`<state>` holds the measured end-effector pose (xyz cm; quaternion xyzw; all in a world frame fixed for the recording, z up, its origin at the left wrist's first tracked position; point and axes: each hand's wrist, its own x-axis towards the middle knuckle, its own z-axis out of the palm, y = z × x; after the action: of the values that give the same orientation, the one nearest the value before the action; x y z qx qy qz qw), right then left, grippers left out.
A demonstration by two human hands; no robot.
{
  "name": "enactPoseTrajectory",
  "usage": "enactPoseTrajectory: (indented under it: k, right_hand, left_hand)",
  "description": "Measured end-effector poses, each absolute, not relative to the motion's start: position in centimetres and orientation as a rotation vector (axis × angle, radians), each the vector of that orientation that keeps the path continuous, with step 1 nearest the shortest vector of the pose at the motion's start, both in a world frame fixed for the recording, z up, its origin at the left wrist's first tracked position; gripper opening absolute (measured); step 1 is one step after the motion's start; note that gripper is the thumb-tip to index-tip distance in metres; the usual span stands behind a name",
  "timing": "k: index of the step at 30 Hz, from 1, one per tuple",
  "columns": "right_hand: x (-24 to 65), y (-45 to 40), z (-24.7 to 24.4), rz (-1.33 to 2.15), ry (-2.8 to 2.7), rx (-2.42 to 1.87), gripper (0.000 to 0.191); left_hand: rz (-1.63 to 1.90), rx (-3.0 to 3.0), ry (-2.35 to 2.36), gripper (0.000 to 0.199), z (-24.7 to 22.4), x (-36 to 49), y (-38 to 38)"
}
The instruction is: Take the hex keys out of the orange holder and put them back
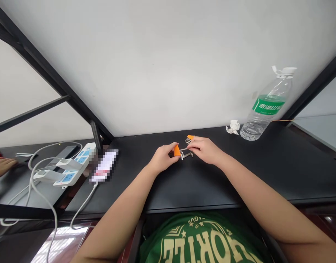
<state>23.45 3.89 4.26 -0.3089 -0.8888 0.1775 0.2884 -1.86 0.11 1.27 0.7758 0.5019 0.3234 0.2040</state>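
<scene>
My left hand (164, 157) is closed on an orange holder (176, 150) near the middle of the black tabletop. Thin metal rods (187, 155) with bent ends stick out of it to the right; they look like hex keys. My right hand (205, 149) pinches at the far end of one rod, its fingertips partly hiding it. Just beyond the right fingers lies a second orange piece (191, 137) with a row of dark, comb-like prongs. The right hand covers part of it.
A large clear water bottle (266, 106) stands at the back right, beside crumpled tissue (233, 127). To the left lie a phone (105, 166) on a charging cable and a white power strip (75, 164). Another person's hand (3, 168) shows at the far left.
</scene>
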Motion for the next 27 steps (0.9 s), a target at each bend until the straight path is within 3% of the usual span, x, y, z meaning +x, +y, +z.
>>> enactPoseTrajectory:
  k: [5, 10, 13, 20, 27]
  right_hand:
    - [22.5, 3.1, 3.8, 0.469, -2.437, -0.721, 0.026]
    - [21.1, 2.9, 3.3, 0.789, -2.281, -0.850, 0.018]
    - [21.5, 3.6, 2.9, 0.886, -2.217, -1.005, 0.013]
    - [22.5, 4.2, 2.5, 0.440, -2.729, -1.088, 0.015]
    - [21.8, 3.7, 3.0, 0.228, -2.823, -1.133, 0.015]
  left_hand:
    - [0.919, 2.336, 1.386, 0.043, 1.3, -1.3, -0.2]
    - [0.851, 2.523, 1.351, 0.026, 1.5, -0.7, -0.4]
    - [0.884, 2.464, 1.429, 0.038, 1.2, -1.1, 0.0]
    - [0.921, 2.250, 1.542, 0.045, 0.6, -2.6, 0.8]
    - [0.916, 2.245, 1.525, 0.046, 0.8, -2.4, 0.8]
